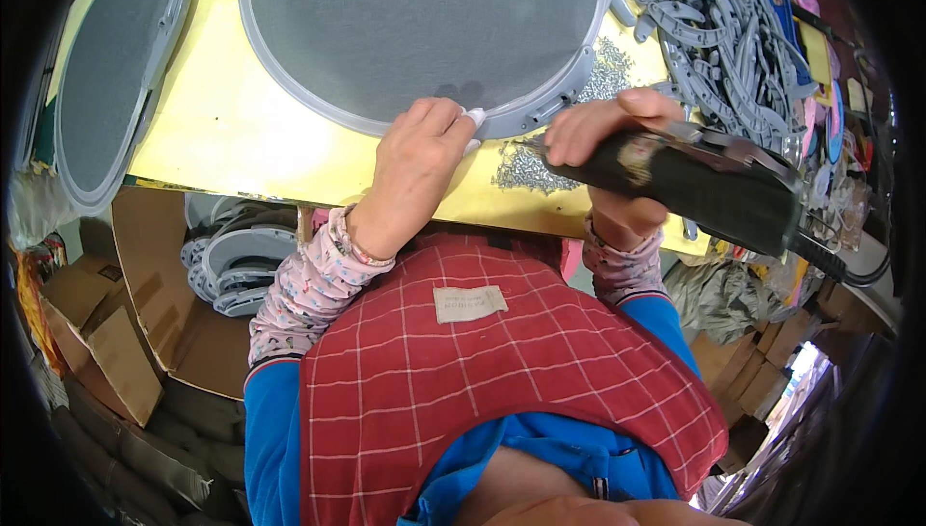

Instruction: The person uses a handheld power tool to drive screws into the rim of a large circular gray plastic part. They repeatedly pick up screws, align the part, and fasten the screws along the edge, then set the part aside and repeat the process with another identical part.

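While the right hand (585,131) wraps a black driver (719,188) over the bench (241,155), the left hand (415,158) pinches, on what I can't tell, at the rim of the mesh disc (424,25) beyond; likely its grey bracket (540,113) is being fastened, next calling for square aim

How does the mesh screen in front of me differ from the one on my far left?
The front screen has your left hand at its near edge; the left screen has no hand on it. The front screen looks broad, while the left screen looks narrow, perhaps from the lens or a tilt. Both are gray, with curved outlines.
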The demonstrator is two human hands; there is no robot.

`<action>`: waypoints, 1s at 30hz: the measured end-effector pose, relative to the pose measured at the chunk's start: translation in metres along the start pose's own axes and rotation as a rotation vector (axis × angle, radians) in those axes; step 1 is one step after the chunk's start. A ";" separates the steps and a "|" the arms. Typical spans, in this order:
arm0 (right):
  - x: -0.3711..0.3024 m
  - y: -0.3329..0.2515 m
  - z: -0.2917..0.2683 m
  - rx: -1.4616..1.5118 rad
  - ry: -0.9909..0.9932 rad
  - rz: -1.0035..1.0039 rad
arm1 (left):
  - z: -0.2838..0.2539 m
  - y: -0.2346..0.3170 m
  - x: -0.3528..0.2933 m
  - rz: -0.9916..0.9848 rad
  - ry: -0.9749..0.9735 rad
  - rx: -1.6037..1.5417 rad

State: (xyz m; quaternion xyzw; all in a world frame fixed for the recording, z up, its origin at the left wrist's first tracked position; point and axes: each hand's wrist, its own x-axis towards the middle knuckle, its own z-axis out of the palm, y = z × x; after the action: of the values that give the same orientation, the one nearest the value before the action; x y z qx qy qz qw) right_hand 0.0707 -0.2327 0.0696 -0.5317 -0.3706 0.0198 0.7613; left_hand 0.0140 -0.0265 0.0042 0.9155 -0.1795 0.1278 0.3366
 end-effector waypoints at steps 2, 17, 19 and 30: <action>-0.009 -0.004 0.008 -0.096 0.095 0.159 | 0.006 0.002 0.000 0.029 0.015 -0.018; -0.013 -0.019 0.004 -0.047 -0.001 -0.142 | 0.022 0.024 0.003 0.026 0.065 -0.314; -0.013 -0.015 0.003 -0.022 -0.024 -0.161 | 0.022 0.021 0.002 -0.008 0.057 -0.348; -0.010 -0.017 0.019 0.095 0.079 -0.075 | 0.012 0.012 -0.003 0.065 0.073 -0.250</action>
State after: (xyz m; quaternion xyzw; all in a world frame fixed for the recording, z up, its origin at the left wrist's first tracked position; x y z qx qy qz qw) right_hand 0.0462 -0.2297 0.0808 -0.4808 -0.3586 -0.0123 0.8000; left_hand 0.0074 -0.0421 0.0015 0.8550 -0.2110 0.1483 0.4499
